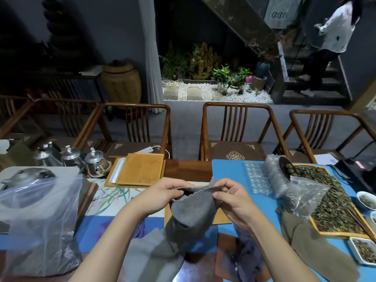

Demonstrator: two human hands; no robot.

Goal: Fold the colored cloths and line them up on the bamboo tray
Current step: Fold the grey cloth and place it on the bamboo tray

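A grey cloth (pixel 193 208) with a scalloped edge hangs in the air in front of me. My left hand (pixel 160 195) pinches its top edge on the left, and my right hand (pixel 234 200) pinches the same edge on the right. Under the cloth lies a bamboo tray (pixel 220 217), mostly hidden by it and my hands. A lighter grey cloth (pixel 148 253) lies below near my left arm. A purple-blue cloth (pixel 247 253) is crumpled near my right arm. An olive-brown cloth (pixel 305 239) lies to the right.
A second bamboo tray (pixel 140 169) sits farther back by three metal teapots (pixel 75 159). At left a plastic bag (pixel 38 220) covers a box. At right are a tray of dried tea leaves (pixel 333 202), plastic bags and small white dishes. Wooden chairs line the far side.
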